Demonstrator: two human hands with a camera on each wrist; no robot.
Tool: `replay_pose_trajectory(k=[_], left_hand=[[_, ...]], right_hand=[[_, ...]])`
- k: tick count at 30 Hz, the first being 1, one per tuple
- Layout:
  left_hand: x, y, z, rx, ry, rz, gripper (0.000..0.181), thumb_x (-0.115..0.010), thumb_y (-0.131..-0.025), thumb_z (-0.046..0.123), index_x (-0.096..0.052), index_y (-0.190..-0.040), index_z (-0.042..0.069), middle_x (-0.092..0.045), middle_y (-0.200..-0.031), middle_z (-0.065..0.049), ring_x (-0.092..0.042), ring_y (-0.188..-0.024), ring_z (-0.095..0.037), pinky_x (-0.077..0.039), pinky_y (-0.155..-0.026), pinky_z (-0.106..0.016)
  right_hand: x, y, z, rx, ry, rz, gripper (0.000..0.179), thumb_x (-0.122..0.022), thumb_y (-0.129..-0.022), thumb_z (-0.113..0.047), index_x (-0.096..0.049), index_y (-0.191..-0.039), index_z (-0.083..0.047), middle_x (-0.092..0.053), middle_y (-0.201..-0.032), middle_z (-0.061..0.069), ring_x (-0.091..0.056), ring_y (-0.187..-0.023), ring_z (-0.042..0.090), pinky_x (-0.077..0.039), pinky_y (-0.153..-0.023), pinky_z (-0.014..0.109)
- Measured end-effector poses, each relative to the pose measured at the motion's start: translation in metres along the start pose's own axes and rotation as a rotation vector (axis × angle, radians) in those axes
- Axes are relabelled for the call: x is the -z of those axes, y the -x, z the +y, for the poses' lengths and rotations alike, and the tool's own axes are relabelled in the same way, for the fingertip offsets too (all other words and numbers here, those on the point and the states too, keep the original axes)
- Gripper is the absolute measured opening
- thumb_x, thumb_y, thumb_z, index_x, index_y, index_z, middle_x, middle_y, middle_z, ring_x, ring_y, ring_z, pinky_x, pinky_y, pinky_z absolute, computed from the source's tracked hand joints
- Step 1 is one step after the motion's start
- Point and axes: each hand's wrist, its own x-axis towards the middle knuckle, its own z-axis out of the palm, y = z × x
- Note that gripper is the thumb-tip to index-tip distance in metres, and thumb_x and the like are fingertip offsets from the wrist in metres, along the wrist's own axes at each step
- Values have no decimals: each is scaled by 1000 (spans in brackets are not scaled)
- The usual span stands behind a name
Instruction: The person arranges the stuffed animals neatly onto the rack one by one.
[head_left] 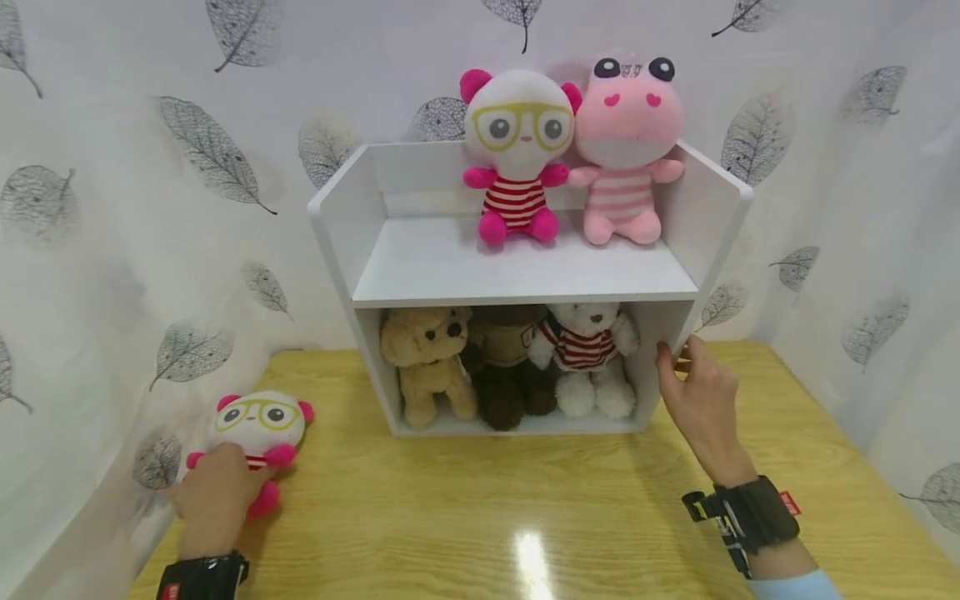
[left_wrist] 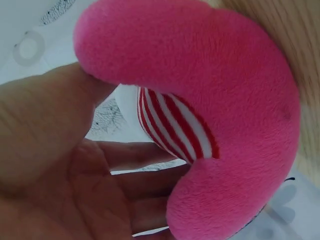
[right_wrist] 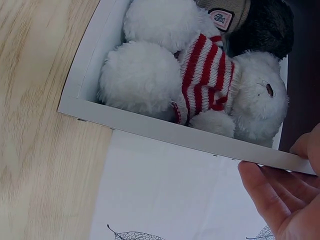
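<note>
At the table's left side my left hand (head_left: 217,487) grips a plush panda (head_left: 258,417) with yellow glasses, a striped belly and pink limbs. In the left wrist view its curved pink legs (left_wrist: 250,90) fill the frame, thumb on one side and fingers on the other. My right hand (head_left: 699,396) pinches the front edge of the white shelf's right side panel (head_left: 720,204), thumb inside and fingers outside. Beside it, in the lower compartment, sits a white teddy bear (right_wrist: 142,80) in a red-and-white striped sweater.
On the top shelf sit another plush panda (head_left: 517,158) and a pink plush hippo (head_left: 628,150). A tan plush dog (head_left: 427,358) and a dark brown plush (head_left: 504,375), its head hidden, share the lower compartment. Leaf-patterned cloth (head_left: 217,150) hangs behind the wooden table (head_left: 450,517).
</note>
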Motion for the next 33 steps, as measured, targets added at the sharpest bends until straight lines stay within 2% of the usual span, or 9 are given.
replay_pose_trajectory(k=[3, 5, 8, 12, 14, 19, 21, 26, 33], left_hand=[[1, -8, -8, 31, 2, -100, 77, -75, -85, 56, -56, -104, -16, -65, -91, -32, -63, -85, -45, -48, -75, -64], [2, -12, -12, 43, 16, -132, 77, -73, -86, 55, -53, -109, -17, -63, -97, -34, -62, -91, -49, -48, -81, -67], [2, -15, -19, 29, 52, -135, 72, -71, -88, 48, -48, -110, -17, -60, -102, -39, -62, -96, -53, -49, -82, -67], [-1, -10, -25, 11, 109, -77, 70, -70, -88, 41, -45, -115, -18, -58, -104, -42, -62, -93, -53, -51, -78, -62], [-3, -5, -28, 16, 136, -21, 74, -72, -87, 39, -43, -120, -20, -57, -106, -45, -60, -94, -57, -51, -77, -62], [-8, 7, -29, 23, 249, 220, 72, -79, -81, 29, -44, -118, -20, -56, -104, -48, -57, -93, -65, -47, -76, -64], [-10, 10, -29, 17, 306, 295, 69, -81, -79, 26, -45, -117, -18, -57, -103, -47, -57, -93, -64, -45, -77, -64], [-19, 13, -32, -10, 410, 421, 72, -87, -73, 27, -47, -118, -13, -60, -104, -40, -60, -95, -56, -42, -79, -61], [-37, 21, -25, -150, 547, 594, 67, -93, -66, 14, -52, -114, -9, -64, -104, -28, -65, -93, -41, -39, -76, -27]], right_hand=[[-1, 0, -1, 5, -6, 3, 19, -65, -93, 0, -63, -106, 15, -71, -81, 33, -72, -60, 43, -56, -54, 56], [-1, 0, -1, 5, -6, 10, 19, -65, -93, 0, -63, -106, 14, -71, -80, 32, -72, -60, 43, -55, -54, 56], [-1, -1, -1, 8, -4, 20, 19, -66, -93, 1, -63, -106, 14, -71, -79, 32, -72, -60, 43, -55, -54, 57], [-1, -1, -1, 10, -2, 19, 19, -67, -92, 2, -63, -106, 14, -71, -78, 32, -71, -59, 43, -55, -54, 57], [-1, 0, -1, 9, -4, 14, 19, -67, -92, 2, -63, -107, 14, -71, -78, 32, -71, -58, 43, -55, -53, 56], [-1, 1, -1, 4, -7, 16, 18, -66, -92, 2, -63, -105, 15, -71, -78, 31, -71, -58, 42, -54, -53, 57], [-1, 2, -1, 4, -2, 18, 18, -67, -92, 2, -63, -105, 14, -72, -78, 31, -71, -58, 42, -54, -53, 57], [-1, 1, 0, -6, 2, 14, 19, -67, -93, 1, -63, -106, 14, -72, -79, 31, -72, -59, 42, -54, -54, 57], [-2, 2, 0, -3, 1, 7, 19, -67, -92, 1, -64, -106, 14, -72, -78, 30, -71, -58, 41, -53, -53, 57]])
